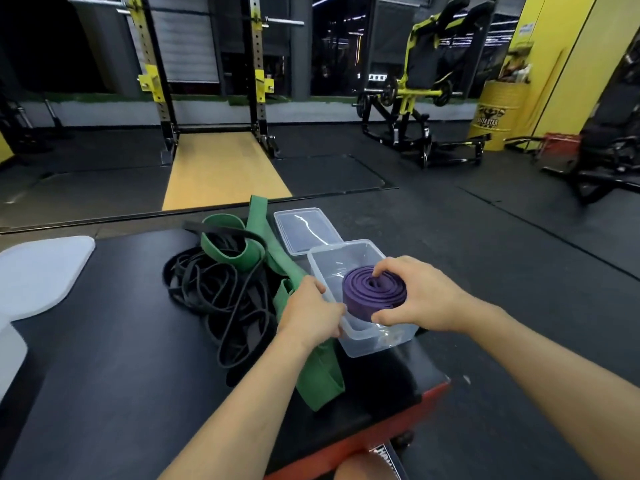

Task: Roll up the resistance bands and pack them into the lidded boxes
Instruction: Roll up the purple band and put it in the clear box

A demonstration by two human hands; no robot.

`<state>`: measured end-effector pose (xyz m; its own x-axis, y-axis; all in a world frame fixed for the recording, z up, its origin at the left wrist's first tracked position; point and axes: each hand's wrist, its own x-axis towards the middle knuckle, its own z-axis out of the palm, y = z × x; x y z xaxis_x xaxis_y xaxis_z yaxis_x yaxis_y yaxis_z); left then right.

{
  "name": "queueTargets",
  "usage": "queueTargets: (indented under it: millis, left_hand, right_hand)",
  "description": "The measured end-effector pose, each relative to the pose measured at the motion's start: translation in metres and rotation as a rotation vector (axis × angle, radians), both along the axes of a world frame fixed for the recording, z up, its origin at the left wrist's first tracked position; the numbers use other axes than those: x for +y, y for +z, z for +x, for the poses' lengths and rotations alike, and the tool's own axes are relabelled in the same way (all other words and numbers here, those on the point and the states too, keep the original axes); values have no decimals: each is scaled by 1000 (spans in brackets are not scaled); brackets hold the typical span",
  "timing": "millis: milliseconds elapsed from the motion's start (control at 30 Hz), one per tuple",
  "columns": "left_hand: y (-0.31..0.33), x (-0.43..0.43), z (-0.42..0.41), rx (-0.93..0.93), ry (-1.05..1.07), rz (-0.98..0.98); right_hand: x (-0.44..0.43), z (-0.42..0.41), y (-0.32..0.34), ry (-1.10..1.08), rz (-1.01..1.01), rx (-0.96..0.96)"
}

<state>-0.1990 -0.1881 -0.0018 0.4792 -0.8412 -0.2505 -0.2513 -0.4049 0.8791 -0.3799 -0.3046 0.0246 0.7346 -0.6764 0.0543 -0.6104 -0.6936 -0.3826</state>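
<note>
2 hands at 1 clear box (pixel 381 342) on a black padded top (pixel 121 358); right hand (pixel 415 296) clamped on the rolled purple band (pixel 372 296), fingertips over the coil's centre, thumb on its near side; the roll sits tilted in the box mouth, partly above the rim; left hand (pixel 311 313) curled on the box's left wall at the rim, thumb just beside the roll; lid (pixel 304 230) lies flat behind the box, touching or just beside it, can't tell which; loose green band (pixel 277 258) runs along the box's left side and passes under the left wrist; tangle of black bands (pixel 214 296) left of the green 1, unrolled; white sheet (pixel 41 271) at the far left of the top
</note>
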Motion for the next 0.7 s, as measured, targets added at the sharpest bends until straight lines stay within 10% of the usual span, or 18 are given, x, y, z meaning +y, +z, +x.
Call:
queueTargets:
  millis: [700]
  left_hand:
    - [-14,-8,12,363,-93,-11]
  right_hand:
    - [-19,55,-21,-16,248,561]
